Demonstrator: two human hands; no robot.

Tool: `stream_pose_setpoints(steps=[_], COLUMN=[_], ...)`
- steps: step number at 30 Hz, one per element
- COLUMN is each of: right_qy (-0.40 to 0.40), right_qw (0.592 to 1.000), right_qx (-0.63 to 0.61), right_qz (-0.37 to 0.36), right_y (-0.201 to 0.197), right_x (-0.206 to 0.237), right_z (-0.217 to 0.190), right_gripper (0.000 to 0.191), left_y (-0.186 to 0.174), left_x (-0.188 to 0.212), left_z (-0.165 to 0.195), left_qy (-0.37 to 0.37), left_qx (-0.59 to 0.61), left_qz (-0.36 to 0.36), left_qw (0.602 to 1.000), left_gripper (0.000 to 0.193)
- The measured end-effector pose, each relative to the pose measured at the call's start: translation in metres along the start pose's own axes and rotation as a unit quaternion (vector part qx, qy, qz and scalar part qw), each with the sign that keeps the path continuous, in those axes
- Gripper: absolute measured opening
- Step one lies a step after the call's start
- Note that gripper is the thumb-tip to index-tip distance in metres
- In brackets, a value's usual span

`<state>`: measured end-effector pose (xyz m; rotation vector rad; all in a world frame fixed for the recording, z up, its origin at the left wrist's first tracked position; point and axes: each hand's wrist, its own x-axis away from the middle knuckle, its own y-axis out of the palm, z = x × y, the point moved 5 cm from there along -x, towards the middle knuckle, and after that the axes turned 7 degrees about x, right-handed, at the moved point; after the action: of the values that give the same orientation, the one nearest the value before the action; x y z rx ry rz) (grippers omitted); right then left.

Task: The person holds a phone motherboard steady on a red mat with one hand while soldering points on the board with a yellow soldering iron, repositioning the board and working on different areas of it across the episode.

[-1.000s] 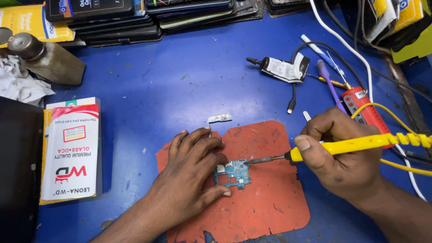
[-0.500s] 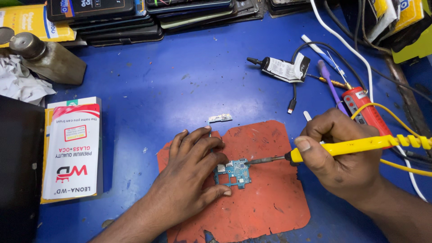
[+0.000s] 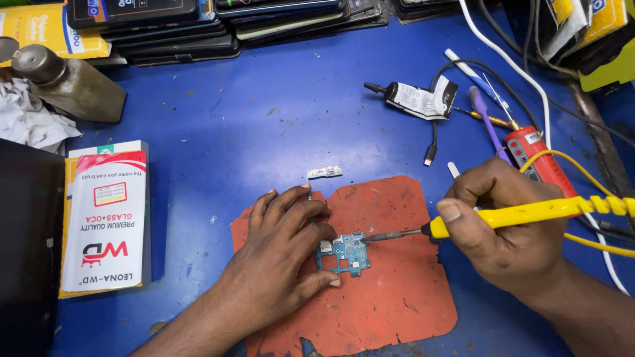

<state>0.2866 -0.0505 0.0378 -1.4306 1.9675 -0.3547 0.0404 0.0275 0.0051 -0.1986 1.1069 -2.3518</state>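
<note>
left hand [image 3: 278, 264] is pressing flat, fingers spread, pinning the small blue circuit board [image 3: 345, 253] on the red mat [image 3: 390, 291] | right hand [image 3: 509, 231], at 3 o'clock, fingers wrapping the yellow soldering iron [image 3: 529, 213], tip touching the board's edge | white metal strip [image 3: 324, 172] is lying on the blue bench [image 3: 264, 125] at 12 o'clock

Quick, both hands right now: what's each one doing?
Left hand: open, fingers pressing the small circuit board onto the red mat.
Right hand: closed around the yellow soldering iron.

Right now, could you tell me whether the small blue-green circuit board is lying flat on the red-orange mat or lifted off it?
Flat: the small blue-green circuit board lies on the red-orange mat, the left hand's fingers pressing its edge.
</note>
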Motion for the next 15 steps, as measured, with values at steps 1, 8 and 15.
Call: stream_pose_setpoints(steps=[1, 8, 15], right_qy=[0.0, 0.0, 0.001], right_qw=[1.0, 1.0, 1.0], right_qx=[-0.002, -0.009, -0.013], right_qz=[-0.001, -0.002, -0.004], right_y=[-0.0003, -0.0005, 0.0005], right_x=[0.0, 0.0005, 0.0003], right_z=[-0.0002, -0.0002, -0.0005], right_gripper=[0.022, 0.022, 0.022], left_y=[0.0004, 0.0035, 0.0013], left_x=[-0.0001, -0.0009, -0.001], left_z=[-0.0003, -0.0022, -0.0013], left_qy=[-0.001, -0.011, -0.005], left_qx=[-0.001, -0.005, 0.001], left_qz=[-0.001, -0.012, -0.005], left_qw=[1.0, 1.0, 1.0], left_gripper=[0.055, 0.056, 0.055])
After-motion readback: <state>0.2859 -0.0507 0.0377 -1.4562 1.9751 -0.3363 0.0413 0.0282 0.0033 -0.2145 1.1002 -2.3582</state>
